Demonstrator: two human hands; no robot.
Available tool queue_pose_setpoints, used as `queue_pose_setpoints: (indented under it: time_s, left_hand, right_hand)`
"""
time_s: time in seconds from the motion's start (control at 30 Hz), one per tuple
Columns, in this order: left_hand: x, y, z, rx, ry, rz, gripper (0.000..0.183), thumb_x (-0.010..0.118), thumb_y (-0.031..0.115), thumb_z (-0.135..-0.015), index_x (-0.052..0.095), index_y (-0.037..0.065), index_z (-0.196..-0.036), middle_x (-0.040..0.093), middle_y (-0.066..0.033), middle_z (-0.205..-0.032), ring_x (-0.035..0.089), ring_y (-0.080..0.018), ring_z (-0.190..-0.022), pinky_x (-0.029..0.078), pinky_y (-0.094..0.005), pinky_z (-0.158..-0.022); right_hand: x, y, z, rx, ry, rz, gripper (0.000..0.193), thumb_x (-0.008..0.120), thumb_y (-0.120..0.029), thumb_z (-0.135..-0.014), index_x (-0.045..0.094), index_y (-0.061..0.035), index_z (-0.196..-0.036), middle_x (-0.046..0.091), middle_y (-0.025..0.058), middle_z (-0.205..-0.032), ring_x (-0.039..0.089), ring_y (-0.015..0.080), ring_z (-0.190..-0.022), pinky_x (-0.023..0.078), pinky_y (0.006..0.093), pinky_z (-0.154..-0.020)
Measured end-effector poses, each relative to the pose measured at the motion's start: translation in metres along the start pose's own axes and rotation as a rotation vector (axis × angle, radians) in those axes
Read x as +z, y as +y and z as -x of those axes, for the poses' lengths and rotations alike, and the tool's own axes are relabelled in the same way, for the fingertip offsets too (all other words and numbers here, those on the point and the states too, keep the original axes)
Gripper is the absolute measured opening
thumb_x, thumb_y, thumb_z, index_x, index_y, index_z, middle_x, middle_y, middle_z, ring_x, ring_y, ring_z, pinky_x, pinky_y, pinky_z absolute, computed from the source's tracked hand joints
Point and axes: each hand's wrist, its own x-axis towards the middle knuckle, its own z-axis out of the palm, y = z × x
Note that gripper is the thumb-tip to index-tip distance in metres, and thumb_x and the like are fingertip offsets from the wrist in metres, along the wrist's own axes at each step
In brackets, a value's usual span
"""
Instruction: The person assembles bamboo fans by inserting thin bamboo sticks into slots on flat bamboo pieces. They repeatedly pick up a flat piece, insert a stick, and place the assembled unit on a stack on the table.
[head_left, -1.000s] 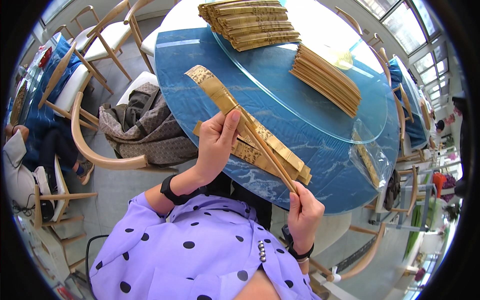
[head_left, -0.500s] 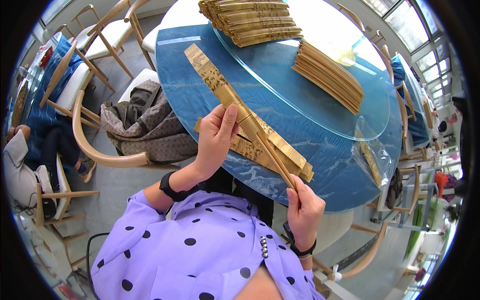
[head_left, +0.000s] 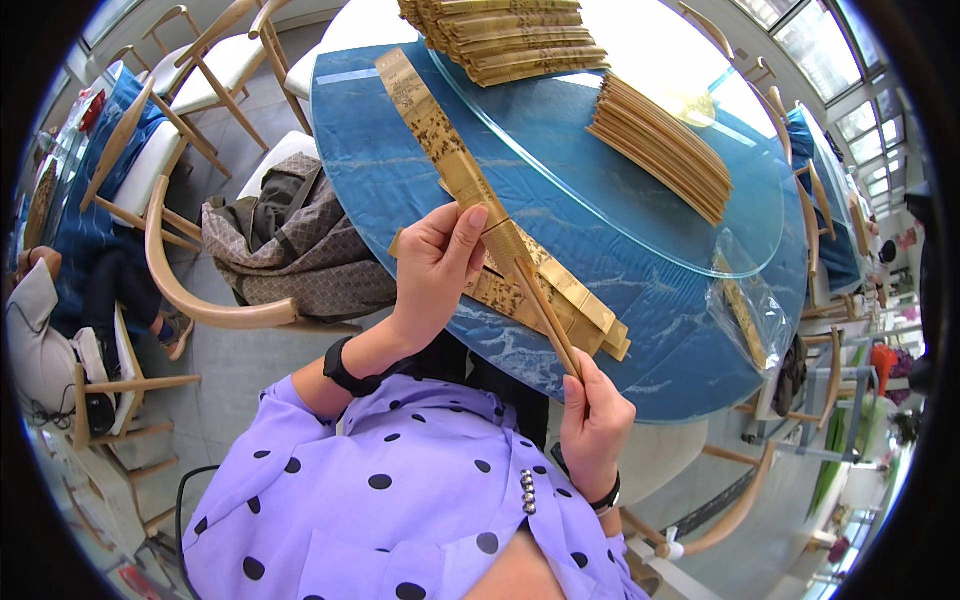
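Note:
My left hand (head_left: pixel 440 265) pinches a long gold paper chopstick sleeve (head_left: pixel 425 120) with dark speckled print, thumb on top. Out of the sleeve's near end come slim brown wooden chopsticks (head_left: pixel 548 318), partly inside it; I cannot tell how many. Their near end is gripped between the thumb and fingers of my right hand (head_left: pixel 597 415). Beneath the held sleeve, several more gold sleeves (head_left: pixel 580 290) lie crossed on the blue table near its front edge, partly covered.
On the round glass turntable (head_left: pixel 560 175) lie a thick stack of gold sleeves (head_left: pixel 520 40) and a row of brown chopsticks (head_left: pixel 665 150). A clear plastic bag (head_left: pixel 750 310) with a gold strip is at the right. A patterned bag (head_left: pixel 300 250) rests on a chair at left.
The held sleeve has shifted up the table, its far tip now closer to the gold stack. My right hand has moved slightly left with the chopsticks.

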Motion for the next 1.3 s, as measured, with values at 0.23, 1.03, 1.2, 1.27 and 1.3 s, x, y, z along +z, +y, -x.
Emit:
queue_pose_setpoints:
  time_s: [0.23, 1.03, 1.2, 1.27, 1.3]
  left_hand:
    - [0.007, -0.007, 0.02, -0.047, -0.03, 0.035, 0.032, 0.058, 0.025, -0.108, 0.066, 0.001, -0.089, 0.052, 0.0061, -0.07, 0.042, 0.0003, -0.06, 0.031, -0.019, -0.052]
    - [0.005, 0.003, 0.002, -0.14, 0.149, 0.18, 0.038, 0.048, 0.037, -0.112, 0.059, 0.007, -0.09, 0.051, 0.0081, -0.068, 0.037, -0.0008, -0.056, 0.031, -0.0209, -0.049]
    - [0.007, 0.006, -0.005, -0.025, 0.097, -0.018, 0.036, 0.047, 0.038, -0.112, 0.063, 0.009, -0.098, 0.05, 0.0096, -0.072, 0.035, 0.0026, -0.058, 0.026, -0.018, -0.05]
    - [0.007, 0.004, -0.004, 0.001, 0.084, -0.045, 0.037, 0.045, 0.038, -0.113, 0.063, 0.009, -0.098, 0.05, 0.0092, -0.072, 0.036, 0.0023, -0.058, 0.026, -0.0179, -0.05]
    - [0.007, 0.002, -0.003, 0.013, 0.077, -0.058, 0.037, 0.045, 0.038, -0.113, 0.064, 0.009, -0.098, 0.05, 0.0089, -0.072, 0.036, 0.0022, -0.058, 0.026, -0.0178, -0.051]
  right_hand:
    - [0.005, -0.008, -0.006, 0.007, -0.002, 0.013, 0.03, 0.07, -0.011, -0.097, 0.069, -0.0017, -0.126, 0.063, 0.0123, -0.075, 0.058, 0.0262, -0.055, 0.047, 0.035, -0.053]
    - [0.011, -0.013, -0.014, 0.026, -0.087, -0.007, 0.023, 0.067, -0.016, -0.1, 0.067, -0.0001, -0.117, 0.066, 0.0144, -0.085, 0.065, 0.032, -0.066, 0.051, 0.0383, -0.059]
    - [0.011, -0.007, -0.004, 0.041, -0.231, 0.045, 0.016, 0.062, -0.016, -0.102, 0.061, -0.0017, -0.096, 0.061, 0.0145, -0.08, 0.062, 0.0353, -0.065, 0.049, 0.0424, -0.057]
    - [0.013, -0.008, -0.003, 0.041, -0.225, 0.049, 0.018, 0.061, -0.015, -0.103, 0.058, -0.0024, -0.091, 0.06, 0.0146, -0.078, 0.061, 0.0362, -0.064, 0.048, 0.0436, -0.057]
    - [0.013, -0.009, -0.004, 0.05, -0.215, 0.057, 0.018, 0.061, -0.015, -0.103, 0.058, -0.0023, -0.091, 0.06, 0.0146, -0.078, 0.061, 0.0362, -0.064, 0.048, 0.0436, -0.057]
